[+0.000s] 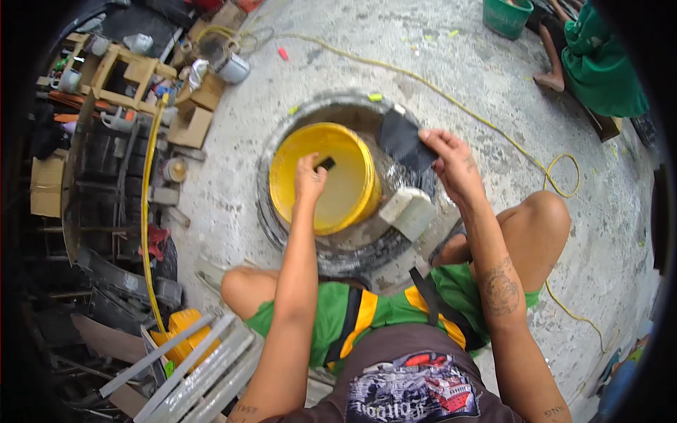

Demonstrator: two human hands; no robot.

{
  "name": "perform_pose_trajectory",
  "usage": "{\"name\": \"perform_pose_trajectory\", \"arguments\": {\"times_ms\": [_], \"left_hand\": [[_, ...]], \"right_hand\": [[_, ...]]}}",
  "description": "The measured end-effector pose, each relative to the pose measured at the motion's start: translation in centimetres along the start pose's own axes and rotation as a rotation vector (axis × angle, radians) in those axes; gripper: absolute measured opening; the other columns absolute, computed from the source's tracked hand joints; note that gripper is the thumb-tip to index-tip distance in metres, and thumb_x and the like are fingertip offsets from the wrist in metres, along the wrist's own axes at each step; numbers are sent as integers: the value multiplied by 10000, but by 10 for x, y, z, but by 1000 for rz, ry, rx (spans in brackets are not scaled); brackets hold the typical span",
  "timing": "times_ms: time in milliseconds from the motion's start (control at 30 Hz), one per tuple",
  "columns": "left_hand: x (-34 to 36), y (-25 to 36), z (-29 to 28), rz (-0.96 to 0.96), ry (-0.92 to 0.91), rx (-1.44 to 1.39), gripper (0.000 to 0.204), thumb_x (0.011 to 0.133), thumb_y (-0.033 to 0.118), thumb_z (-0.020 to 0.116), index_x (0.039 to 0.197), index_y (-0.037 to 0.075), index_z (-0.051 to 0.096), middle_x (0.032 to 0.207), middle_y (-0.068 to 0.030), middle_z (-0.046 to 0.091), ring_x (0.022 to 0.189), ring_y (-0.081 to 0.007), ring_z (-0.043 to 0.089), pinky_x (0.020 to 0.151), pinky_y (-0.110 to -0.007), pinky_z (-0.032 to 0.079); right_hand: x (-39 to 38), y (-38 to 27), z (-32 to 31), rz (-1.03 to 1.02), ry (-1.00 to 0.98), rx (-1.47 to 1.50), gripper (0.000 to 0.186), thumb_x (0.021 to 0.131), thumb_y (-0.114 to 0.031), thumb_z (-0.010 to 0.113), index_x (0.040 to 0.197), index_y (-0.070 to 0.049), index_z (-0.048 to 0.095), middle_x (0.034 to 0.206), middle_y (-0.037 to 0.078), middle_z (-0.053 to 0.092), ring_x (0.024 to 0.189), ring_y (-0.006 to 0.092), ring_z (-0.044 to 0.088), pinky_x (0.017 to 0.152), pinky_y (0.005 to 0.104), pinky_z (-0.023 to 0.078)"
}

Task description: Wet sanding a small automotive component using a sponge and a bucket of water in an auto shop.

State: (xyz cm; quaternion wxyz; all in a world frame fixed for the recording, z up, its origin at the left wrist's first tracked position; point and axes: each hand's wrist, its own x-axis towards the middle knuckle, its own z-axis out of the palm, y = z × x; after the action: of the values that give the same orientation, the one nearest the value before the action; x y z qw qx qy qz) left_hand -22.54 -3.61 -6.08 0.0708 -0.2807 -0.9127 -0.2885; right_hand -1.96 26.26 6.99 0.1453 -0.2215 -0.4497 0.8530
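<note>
A yellow bucket (363, 197) of cloudy water sits inside a dark tyre-like ring (331, 99) on the concrete floor. My left hand (309, 182) is over the water inside the bucket's rim, fingers curled onto a small black block (326, 164). To the bucket's right, my right hand (457, 163) pinches a flat, dark, roughly square sheet (398, 137) between thumb and fingers, held above the ring. A pale, wet-looking block (407, 215) lies at the lower right of the bucket.
Clutter with wooden frames (130, 74), cardboard (190, 127) and metal bars (183, 359) lines the left. A yellow hose (148, 204) lies there, and a thin yellow cord (479, 116) crosses the floor. Another person in green (599, 63) is at upper right beside a green tub (504, 21).
</note>
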Motion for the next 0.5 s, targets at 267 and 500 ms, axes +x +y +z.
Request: {"name": "perform_pose_trajectory", "arguments": {"times_ms": [267,500], "left_hand": [[-4,-100,56,-148,-627,498,555,936,246,619,1453,59,541,1377,-269,633,1283,-428,602,1105,-472,453],[52,63,-56,-446,-334,-579,425,1026,377,635,1196,3,528,975,-202,707,880,-267,743,718,-448,605]], "right_hand": [[12,18,42,20,-38,51,302,949,-286,772,1106,-43,688,939,-22,678,815,56,600,698,226,482],[30,48,66,-110,52,-181,347,954,-207,760,1195,27,673,998,59,735,875,121,686,757,279,562]]}}
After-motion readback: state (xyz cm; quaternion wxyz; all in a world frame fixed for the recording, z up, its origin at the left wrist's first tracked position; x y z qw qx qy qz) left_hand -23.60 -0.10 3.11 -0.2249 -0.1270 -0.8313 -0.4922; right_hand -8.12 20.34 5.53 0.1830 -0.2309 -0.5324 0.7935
